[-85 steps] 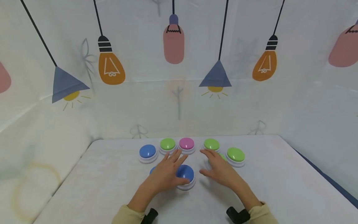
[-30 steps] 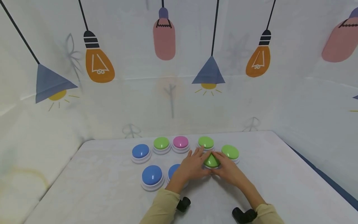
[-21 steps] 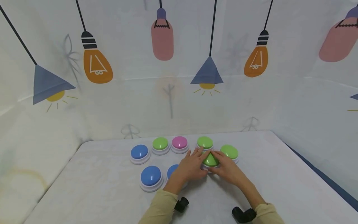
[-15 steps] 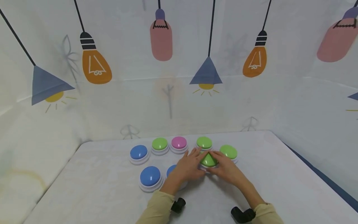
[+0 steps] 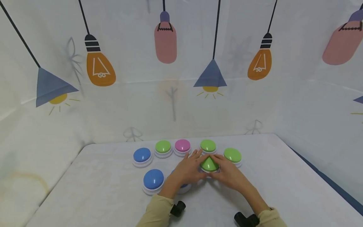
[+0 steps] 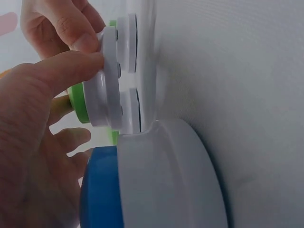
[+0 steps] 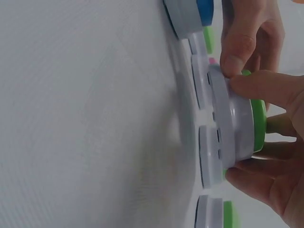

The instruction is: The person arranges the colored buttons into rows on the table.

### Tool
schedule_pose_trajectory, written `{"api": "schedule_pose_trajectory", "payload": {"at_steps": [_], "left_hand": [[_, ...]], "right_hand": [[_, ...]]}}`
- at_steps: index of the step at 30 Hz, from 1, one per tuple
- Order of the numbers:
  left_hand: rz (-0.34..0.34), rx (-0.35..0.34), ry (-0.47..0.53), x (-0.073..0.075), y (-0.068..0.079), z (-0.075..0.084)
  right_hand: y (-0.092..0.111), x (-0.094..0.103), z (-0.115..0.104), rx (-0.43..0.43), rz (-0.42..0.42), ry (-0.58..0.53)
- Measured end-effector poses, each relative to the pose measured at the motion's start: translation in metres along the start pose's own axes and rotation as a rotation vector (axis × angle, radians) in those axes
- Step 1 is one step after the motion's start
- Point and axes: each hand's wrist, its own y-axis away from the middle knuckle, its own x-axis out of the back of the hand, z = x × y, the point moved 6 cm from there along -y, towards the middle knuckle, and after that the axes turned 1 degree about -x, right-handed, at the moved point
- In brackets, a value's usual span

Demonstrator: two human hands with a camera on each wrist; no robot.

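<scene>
Both hands hold a green push button (image 5: 209, 165) with a white round base, from its two sides. My left hand (image 5: 187, 170) grips the left side, my right hand (image 5: 229, 173) the right, and their thumbs meet at the near rim. In the left wrist view, the held button's white base (image 6: 97, 102) is raised off the table, and small feet show underneath. The right wrist view shows fingers and thumb of the right hand (image 7: 280, 161) around the same base. A blue button (image 5: 183, 188) lies partly hidden under my left wrist.
Behind the hands stand a blue button (image 5: 142, 155), a green one (image 5: 163, 147), a pink one (image 5: 182, 145) and another green one (image 5: 208, 145). One more green button (image 5: 232, 155) is to the right. Nearer is a blue button (image 5: 153, 179). A patterned cloth wall (image 5: 127, 107) rises behind the table.
Earlier, both hands were apart, the left beside a blue button. The left hand then moved right, and both took hold of the green button, which has since shifted slightly left and nearer.
</scene>
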Motion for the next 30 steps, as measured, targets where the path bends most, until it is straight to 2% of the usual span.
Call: {"api": "schedule_pose_trajectory", "payload": {"at_steps": [10, 17, 30], "left_hand": [[0.036, -0.048, -0.029, 0.01, 0.008, 0.007], [0.034, -0.056, -0.037, 0.015, 0.019, 0.005], [0.007, -0.038, -0.033, 0.01, 0.041, 0.004]], "right_hand": [[0.005, 0.006, -0.015, -0.009, -0.01, 0.017], [0.008, 0.005, -0.029, -0.001, -0.044, -0.001], [0.016, -0.003, -0.042, 0.06, -0.093, 0.017]]}}
